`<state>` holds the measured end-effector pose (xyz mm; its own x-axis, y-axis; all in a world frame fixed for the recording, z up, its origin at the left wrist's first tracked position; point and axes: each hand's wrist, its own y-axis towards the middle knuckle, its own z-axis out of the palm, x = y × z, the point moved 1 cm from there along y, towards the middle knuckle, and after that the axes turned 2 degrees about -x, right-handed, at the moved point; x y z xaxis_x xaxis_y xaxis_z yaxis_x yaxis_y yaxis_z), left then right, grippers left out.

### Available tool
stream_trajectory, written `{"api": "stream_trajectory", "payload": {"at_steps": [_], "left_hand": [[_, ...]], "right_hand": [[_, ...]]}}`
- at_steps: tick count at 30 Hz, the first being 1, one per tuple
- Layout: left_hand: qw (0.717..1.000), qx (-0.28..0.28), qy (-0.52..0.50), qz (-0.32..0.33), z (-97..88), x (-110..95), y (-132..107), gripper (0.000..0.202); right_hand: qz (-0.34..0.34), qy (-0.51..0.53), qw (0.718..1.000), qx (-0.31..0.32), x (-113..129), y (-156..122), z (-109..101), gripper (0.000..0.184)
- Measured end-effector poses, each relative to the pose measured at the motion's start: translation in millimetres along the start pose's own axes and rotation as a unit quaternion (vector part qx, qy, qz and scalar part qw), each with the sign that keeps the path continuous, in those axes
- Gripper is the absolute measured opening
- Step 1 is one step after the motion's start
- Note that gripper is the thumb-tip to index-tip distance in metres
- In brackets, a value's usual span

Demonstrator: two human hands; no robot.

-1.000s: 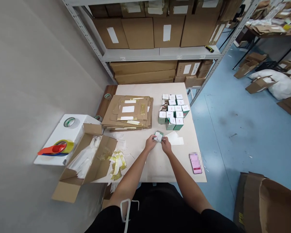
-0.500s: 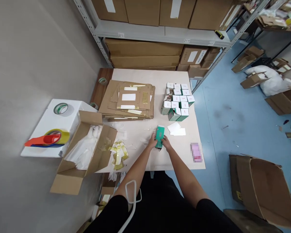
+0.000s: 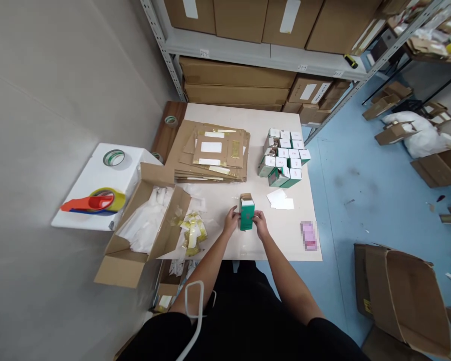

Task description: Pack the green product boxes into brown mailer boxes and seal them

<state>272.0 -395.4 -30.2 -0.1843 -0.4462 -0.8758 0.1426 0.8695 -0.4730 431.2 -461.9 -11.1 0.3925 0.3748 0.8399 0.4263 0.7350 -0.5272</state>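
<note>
A small green box point(image 3: 247, 216) stands near the front of the table, its top flap raised and the brown inner side showing. My left hand point(image 3: 231, 221) grips its left side, while my right hand point(image 3: 260, 223) holds the right side with bent fingers. Whatever is inside the box cannot be made out. White cards point(image 3: 281, 201) lie to the right, beyond my right hand. Further back stands a cluster of green and white boxes point(image 3: 285, 156), several with tops facing up and a few with loose flaps.
Flattened cardboard point(image 3: 218, 149) is stacked at the back left. An open carton point(image 3: 161, 220) with white bags overlaps the table's left edge, beside crumpled yellow tape point(image 3: 193, 233). A pink pixelated item point(image 3: 309, 235) lies front right. Shelving point(image 3: 263, 52) rises behind the table point(image 3: 270, 245).
The green box has gone from lying tilted in my hands to standing more upright, its open top now showing. The whole view has shifted slightly.
</note>
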Motion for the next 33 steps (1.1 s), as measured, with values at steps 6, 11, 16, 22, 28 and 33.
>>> {"api": "stream_trajectory", "payload": {"at_steps": [6, 11, 16, 22, 28, 33], "left_hand": [[0.999, -0.042, -0.008, -0.033, -45.8, -0.5, -15.3, 0.064], [0.996, 0.044, 0.012, 0.080, -62.1, -17.4, -27.0, 0.067], [0.986, 0.083, 0.080, 0.116, -73.7, -22.7, -48.8, 0.076], [0.935, 0.102, 0.293, 0.170, -98.6, -36.7, -74.3, 0.099], [0.898, 0.124, 0.373, 0.199, -123.8, -53.8, -70.2, 0.079], [0.956, 0.054, 0.243, 0.156, -135.5, -36.0, -62.1, 0.075]], "right_hand": [[0.072, -0.089, 0.992, 0.062, 6.4, -19.0, 24.8, 0.031], [0.071, -0.106, 0.986, 0.103, 16.3, -29.0, 47.2, 0.041], [0.045, -0.079, 0.989, 0.113, 7.3, -37.7, 62.3, 0.045], [-0.009, -0.093, 0.990, 0.110, -9.4, -42.1, 89.1, 0.037], [-0.036, -0.133, 0.983, 0.118, 1.1, -43.4, 108.6, 0.045], [-0.050, -0.122, 0.990, 0.045, 8.9, -46.1, 98.8, 0.047]]}}
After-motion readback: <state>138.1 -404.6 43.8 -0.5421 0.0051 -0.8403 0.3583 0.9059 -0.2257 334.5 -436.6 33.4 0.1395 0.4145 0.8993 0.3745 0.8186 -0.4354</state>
